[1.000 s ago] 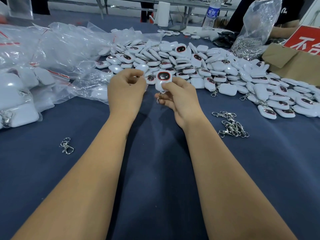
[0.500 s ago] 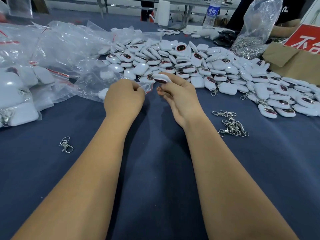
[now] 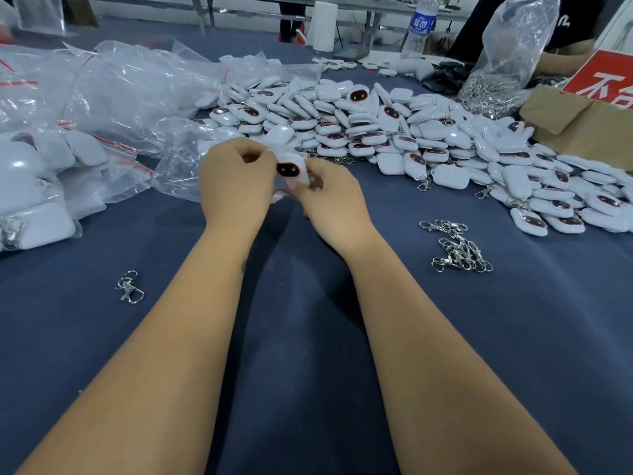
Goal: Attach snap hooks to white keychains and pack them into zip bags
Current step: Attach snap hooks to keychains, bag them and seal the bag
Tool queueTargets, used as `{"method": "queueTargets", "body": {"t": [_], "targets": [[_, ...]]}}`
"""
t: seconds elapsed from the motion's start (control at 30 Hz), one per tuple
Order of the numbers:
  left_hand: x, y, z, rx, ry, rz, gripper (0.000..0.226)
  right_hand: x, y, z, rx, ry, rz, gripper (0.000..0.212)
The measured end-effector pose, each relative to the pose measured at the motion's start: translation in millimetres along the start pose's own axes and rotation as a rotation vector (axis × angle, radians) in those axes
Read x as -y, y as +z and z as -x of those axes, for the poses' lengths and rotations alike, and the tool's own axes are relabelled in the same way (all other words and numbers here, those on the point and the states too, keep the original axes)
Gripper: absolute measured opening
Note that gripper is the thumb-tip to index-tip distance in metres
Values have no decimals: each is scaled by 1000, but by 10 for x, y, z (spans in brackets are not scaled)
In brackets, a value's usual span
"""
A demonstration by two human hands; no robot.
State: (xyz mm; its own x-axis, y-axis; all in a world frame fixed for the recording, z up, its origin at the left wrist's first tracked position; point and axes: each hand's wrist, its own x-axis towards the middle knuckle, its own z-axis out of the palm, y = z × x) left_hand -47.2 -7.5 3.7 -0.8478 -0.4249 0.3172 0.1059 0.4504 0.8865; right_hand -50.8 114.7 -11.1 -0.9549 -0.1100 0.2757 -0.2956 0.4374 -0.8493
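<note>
White rounded plastic keychain [image 3: 292, 170] is pinched by right hand [image 3: 330, 197]; clear zip bag [image 3: 185, 166] mouth is pinched by left hand [image 3: 236, 176]. Risk: hook snagged on film, keychain dropped onto bench.

Right hand [image 3: 334, 197] turned keychain [image 3: 291, 170] dark face up, drew it nearer; left hand [image 3: 236, 180] closed in beside it, hands touching

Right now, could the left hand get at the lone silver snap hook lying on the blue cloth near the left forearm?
Probably yes, but not at once: the lone silver snap hook lies in the open on the blue cloth with nothing over it. The left hand is busy pinching a clear zip bag and would have to let go first.
</note>
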Motion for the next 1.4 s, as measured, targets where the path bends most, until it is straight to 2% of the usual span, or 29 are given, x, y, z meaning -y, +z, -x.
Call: {"method": "queueTargets", "body": {"t": [0.13,0.23,0.3,0.4,0.43,0.5,0.57,0.67,0.77,0.87,0.97,1.1,1.2,1.3,1.4], "targets": [[-20,-16,10,-23,57,86,18,15,55,-4,4,-90,453,16],[-14,34,40,48,132,28,14,26,50,-26,3,-37,599,20],[0,66,60,113,158,-21,15,26,25,-22,-78,26,435,22],[12,86,76,149,160,-54,16,50,-41,-7,-229,134,-66,25],[7,88,78,143,161,-48,16,55,-60,-6,-245,151,-165,23],[-18,89,79,126,170,12,16,55,-77,-11,-204,151,-187,20],[-52,86,86,101,194,86,18,64,-67,0,-118,94,-71,20],[-72,82,95,55,242,137,16,40,-17,-12,-15,-66,270,21],[-65,77,93,14,275,118,15,3,9,-40,-69,-75,522,17],[-56,87,96,3,304,83,13,-45,-1,-23,-95,-47,594,21],[-32,128,109,70,302,15,13,-76,-9,-9,61,11,688,29],[9,189,104,215,253,-168,13,-71,29,19,173,-62,819,40],[53,171,73,209,220,-297,13,-27,-2,4,105,-68,693,32],[132,116,13,213,203,-557,20,-22,-163,-55,-114,20,506,39],[192,31,-50,181,173,-692,24,-148,-382,-76,-296,148,575,46]]}}
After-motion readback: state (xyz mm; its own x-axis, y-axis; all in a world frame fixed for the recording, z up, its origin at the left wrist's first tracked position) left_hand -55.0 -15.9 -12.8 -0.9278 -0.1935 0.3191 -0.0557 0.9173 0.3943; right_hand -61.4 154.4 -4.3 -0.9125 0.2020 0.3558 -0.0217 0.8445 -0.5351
